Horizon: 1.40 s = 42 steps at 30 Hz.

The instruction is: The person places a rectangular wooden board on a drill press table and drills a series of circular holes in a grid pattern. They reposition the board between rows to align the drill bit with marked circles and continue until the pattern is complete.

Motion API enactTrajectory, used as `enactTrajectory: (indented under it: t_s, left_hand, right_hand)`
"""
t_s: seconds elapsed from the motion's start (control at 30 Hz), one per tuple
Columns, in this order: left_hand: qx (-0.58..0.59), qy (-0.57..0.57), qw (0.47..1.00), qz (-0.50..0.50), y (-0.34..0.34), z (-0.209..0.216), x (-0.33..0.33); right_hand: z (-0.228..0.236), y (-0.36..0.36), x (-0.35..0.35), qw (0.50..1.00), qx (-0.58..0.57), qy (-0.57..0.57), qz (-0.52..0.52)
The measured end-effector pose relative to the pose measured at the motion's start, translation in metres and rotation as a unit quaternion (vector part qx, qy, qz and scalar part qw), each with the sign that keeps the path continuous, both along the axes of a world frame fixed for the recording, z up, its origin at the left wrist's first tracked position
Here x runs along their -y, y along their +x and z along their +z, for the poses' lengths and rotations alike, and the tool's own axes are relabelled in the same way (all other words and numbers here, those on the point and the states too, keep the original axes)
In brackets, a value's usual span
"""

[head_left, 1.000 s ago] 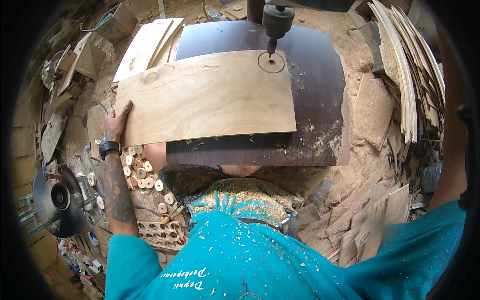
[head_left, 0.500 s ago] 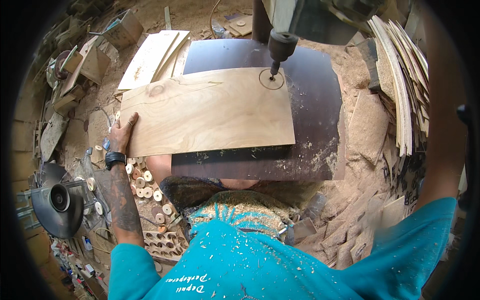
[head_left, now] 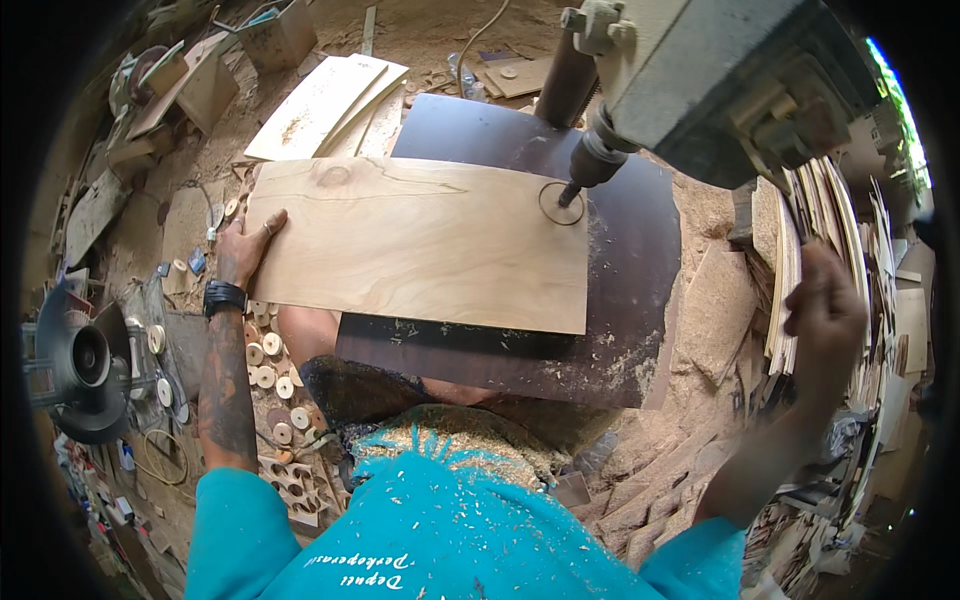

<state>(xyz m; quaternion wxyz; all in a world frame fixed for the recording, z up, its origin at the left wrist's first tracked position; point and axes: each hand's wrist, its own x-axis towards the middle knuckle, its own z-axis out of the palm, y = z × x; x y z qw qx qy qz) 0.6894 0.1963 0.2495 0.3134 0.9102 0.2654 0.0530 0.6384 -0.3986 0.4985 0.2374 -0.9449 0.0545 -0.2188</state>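
Plywood board [head_left: 420,250] lies flat across the dark tabletop, its right end under the drill press [head_left: 700,100] and its left end sticking out past the table's edge. I judge the step in hand to be drilling, or lining up to drill, a round piece from that right end. My right hand [head_left: 825,305] is blurred near the press; its fingers look curled, but I cannot tell whether they close on a lever. My left hand [head_left: 245,245] grips the board's left edge, thumb on top. Below the chuck [head_left: 598,152], the bit [head_left: 570,193] points into 1 dark circle [head_left: 545,210]; whether its tip touches wood, I cannot tell. The next move, to my eye, calls for the board held flat and square, with an even feed at the bit.

The tabletop [head_left: 625,300] is smooth, nearly black, and sprinkled with shavings toward its right side. Around me the floor [head_left: 425,45] is dusted with sawdust. To my right stands a stack of thin boards [head_left: 845,250]; beyond the table's left side lie pale panels [head_left: 310,105]. Smallest are the wooden discs [head_left: 271,344], scattered near my left forearm.
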Motion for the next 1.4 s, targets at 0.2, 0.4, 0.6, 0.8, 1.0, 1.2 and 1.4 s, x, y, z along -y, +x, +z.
enactTrajectory:
  t_s: [0.2,0.4,0.6,0.8,1.0,1.2,1.4]
  left_hand:
    - [-0.013,0.0,1.0,0.0,-0.007,0.01,0.011]
    - [-0.024,-0.001,1.0,0.004,-0.008,0.018,0.018]
    - [0.008,-0.016,1.0,0.013,-0.009,0.01,0.016]
    - [-0.002,-0.015,0.999,0.037,-0.014,0.007,0.017]
    - [0.002,-0.007,1.0,0.018,-0.016,0.013,0.018]
    - [-0.001,-0.005,1.0,0.021,-0.017,0.015,0.021]
    - [-0.009,-0.028,0.999,0.016,-0.019,0.018,0.02]
  right_hand:
    - [-0.085,0.058,0.002,0.99,-0.129,0.053,0.022]
    - [-0.147,0.086,-0.003,0.997,0.067,0.036,0.025]
    - [-0.115,0.079,0.014,0.991,-0.022,0.11,0.069]
    - [-0.035,0.05,0.011,0.978,-0.062,0.199,0.005]
    - [0.026,0.042,0.0,0.982,-0.012,0.185,0.03]
    - [0.048,0.042,0.012,0.987,0.035,0.118,0.1]
    - [-0.028,0.063,0.001,0.969,-0.163,0.17,0.07]
